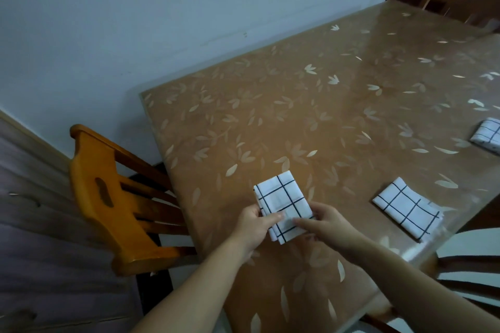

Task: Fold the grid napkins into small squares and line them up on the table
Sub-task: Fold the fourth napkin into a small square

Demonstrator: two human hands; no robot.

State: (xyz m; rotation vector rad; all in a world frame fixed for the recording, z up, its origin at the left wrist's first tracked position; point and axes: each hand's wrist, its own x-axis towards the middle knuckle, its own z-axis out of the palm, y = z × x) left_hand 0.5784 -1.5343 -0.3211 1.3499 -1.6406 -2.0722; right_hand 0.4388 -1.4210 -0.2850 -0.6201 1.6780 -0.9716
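I have both hands on one folded grid napkin (281, 204) at the near middle of the tabletop (270, 116). My left hand (255, 227) grips its near left edge, thumb lying across the top of the cloth and fingers curled beneath. My right hand (324, 223) pinches the near right edge, thumb on top pointing left toward the other thumb. The napkin is a small white rectangle with dark grid lines; whether its far end touches the tabletop I cannot tell. To the right, near the table's near edge, a second folded napkin (408, 208) lies flat. Farther right, cut by the frame edge, I see a third folded napkin (487, 136). A wooden chair (113, 197) stands at the left side of the table, against the pale wall (162, 8).
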